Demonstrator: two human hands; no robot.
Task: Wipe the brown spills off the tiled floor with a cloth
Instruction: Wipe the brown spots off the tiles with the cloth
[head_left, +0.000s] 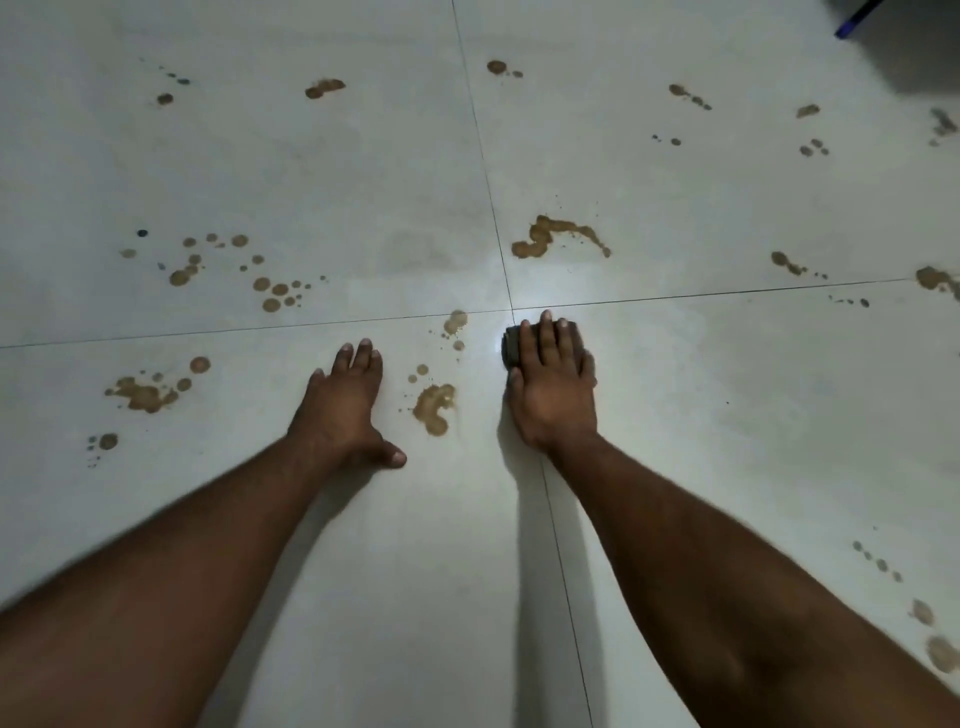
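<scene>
Right hand (556, 384) presses a dark cloth (511, 345) flat on the tiled floor (727, 415); left hand (345, 402) rests flat, a brown spill (435, 408) between them.

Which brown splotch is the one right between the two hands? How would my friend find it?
Start where the four floor tiles meet, beside the right hand pressing the dark cloth. Look toward the left hand, flat on the floor. Between them lies the curved brown spill, hooked like a bean, larger than the small round drops above it.
</scene>
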